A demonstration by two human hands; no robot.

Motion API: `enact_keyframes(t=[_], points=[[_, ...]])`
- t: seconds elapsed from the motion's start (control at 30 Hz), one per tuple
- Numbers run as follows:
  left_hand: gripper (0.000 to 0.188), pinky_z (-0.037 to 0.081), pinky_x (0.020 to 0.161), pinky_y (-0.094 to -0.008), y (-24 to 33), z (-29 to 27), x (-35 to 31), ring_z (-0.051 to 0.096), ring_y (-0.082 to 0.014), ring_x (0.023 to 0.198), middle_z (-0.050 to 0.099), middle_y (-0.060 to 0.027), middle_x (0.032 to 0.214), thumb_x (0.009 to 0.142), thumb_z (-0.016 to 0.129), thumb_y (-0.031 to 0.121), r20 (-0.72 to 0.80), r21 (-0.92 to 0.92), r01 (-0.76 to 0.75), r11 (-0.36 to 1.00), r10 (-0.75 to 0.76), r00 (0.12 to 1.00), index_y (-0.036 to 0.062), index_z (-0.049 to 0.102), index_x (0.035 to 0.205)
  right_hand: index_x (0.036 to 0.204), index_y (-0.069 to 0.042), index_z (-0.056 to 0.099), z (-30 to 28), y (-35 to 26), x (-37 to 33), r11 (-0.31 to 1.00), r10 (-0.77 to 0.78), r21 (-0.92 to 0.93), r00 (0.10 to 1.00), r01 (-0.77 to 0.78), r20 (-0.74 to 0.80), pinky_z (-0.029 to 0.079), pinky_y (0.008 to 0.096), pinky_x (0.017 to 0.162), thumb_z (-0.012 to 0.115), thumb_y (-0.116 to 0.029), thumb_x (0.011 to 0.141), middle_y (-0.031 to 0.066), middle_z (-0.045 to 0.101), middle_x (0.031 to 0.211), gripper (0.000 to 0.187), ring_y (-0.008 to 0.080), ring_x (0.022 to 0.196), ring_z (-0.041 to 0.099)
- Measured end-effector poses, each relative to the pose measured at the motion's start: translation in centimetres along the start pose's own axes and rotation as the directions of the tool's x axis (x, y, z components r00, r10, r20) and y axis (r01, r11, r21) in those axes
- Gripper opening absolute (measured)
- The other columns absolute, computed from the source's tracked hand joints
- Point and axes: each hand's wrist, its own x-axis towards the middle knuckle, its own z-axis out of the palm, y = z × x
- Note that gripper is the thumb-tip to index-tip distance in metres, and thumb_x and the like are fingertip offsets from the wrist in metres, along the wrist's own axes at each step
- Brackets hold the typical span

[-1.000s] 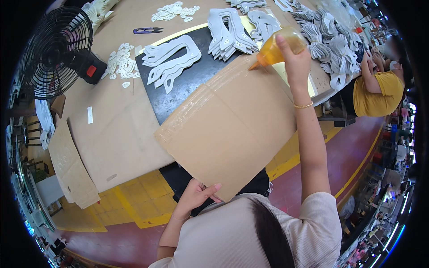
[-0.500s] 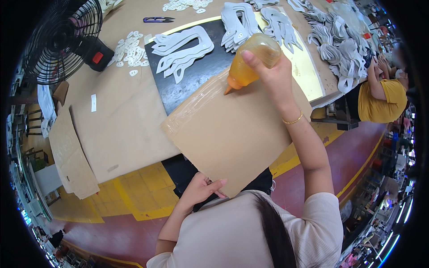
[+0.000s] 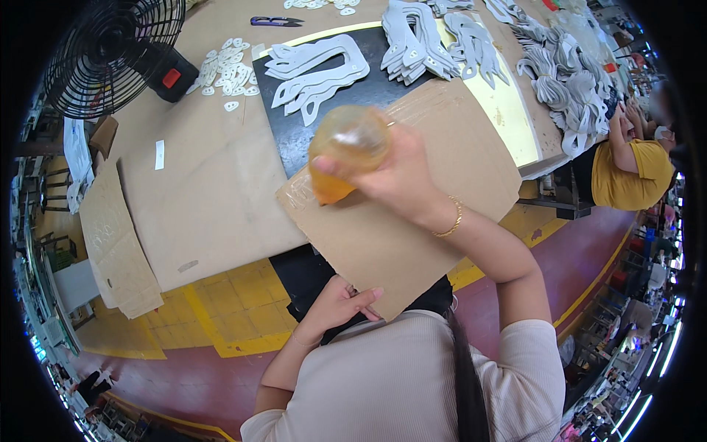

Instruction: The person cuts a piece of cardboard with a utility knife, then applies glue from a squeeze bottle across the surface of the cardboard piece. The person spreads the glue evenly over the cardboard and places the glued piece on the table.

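My right hand point(image 3: 398, 177) is wrapped around a clear squeeze bottle point(image 3: 346, 136) of amber liquid, tipped upside down. Its orange cap end points down at the left part of a brown cardboard sheet point(image 3: 394, 258); whether the tip touches the board is hidden. Clear tape strips run along the sheet's far edge. At the corner closest to my body, my left hand point(image 3: 340, 303) is closed on the cardboard, thumb on top and fingers partly underneath. The sheet rests partly on a black mat point(image 3: 283, 144) and sticks out over the table's front edge.
Grey cut pieces point(image 3: 324, 70) and another grey stack point(image 3: 412, 44) lie on the mat. Small white pieces point(image 3: 228, 70), purple thread snips point(image 3: 276, 21) and a black fan point(image 3: 118, 51) are at the left. Grey bundles point(image 3: 567, 88) lie right, near a person in yellow point(image 3: 633, 173).
My right hand has carried the bottle left and toward me over the cardboard, tilting it more steeply. My left hand keeps its hold at the corner. The view has shifted slightly.
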Motion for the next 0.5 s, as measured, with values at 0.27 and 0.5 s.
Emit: enact_keyframes(t=[0.27,0.5], points=[[0.031,0.059,0.059,-0.0289,0.1,0.1,-0.1,0.069,-0.0207,0.071,0.068,-0.0154,0.093,0.089,0.064,0.011,-0.005,-0.033,-0.001,0.999,0.001,1.0,-0.0081,0.057,0.113,0.091,-0.004,0.066,0.5,-1.1,-0.4,0.971,-0.199,-0.117,0.977,0.208,0.082,0.052,0.0299,0.063,0.084,-0.026,0.068,0.0078,0.064,0.08,0.037,0.021,0.07,0.065],[0.033,0.06,0.061,-0.0298,-0.3,-0.1,0.0,0.069,-0.0212,0.075,0.066,-0.0155,0.098,0.091,0.061,0.012,0.019,-0.029,-0.015,0.999,0.015,1.0,-0.0088,0.054,0.116,0.099,0.0,0.066,-9.1,1.8,0.2,0.945,-0.035,-0.321,0.96,-0.059,-0.278,0.054,0.0289,0.068,0.079,-0.041,0.076,0.008,0.071,0.087,0.049,0.0161,0.076,0.069]])
